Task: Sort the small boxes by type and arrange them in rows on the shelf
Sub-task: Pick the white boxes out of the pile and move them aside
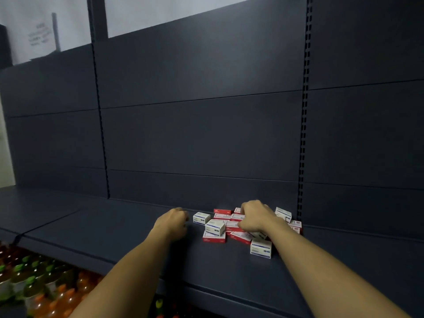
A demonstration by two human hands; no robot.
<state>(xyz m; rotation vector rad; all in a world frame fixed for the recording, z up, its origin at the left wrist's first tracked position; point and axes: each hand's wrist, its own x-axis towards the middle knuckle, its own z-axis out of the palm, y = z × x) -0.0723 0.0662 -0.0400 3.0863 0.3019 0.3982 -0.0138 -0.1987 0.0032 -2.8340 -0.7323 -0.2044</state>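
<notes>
We had both hands out over the shelf, at the mixed pile of boxes that lay against the back panel, just left of the right-hand upright. Nothing was sorted yet: red boxes and white boxes lay jumbled, some stacked askew on others. One white box sat at the pile's left edge, another stood apart at the front, and a third leaned tilted at the back right.

Our left hand hung just left of the pile with its fingers curled, and we could see nothing in it. Our right hand was down on the middle of the pile, knuckles up and fingers bent in among the red boxes; whether it had hold of one we could not tell, as the hand hid its own fingertips.

The risk, as we judged it, lay in the loose stacking. Pulling a box from under the white one could tip that one over or scatter its neighbours, and a careless sweep of the right forearm could knock the front box off the shelf edge, down toward the bottles below.
</notes>
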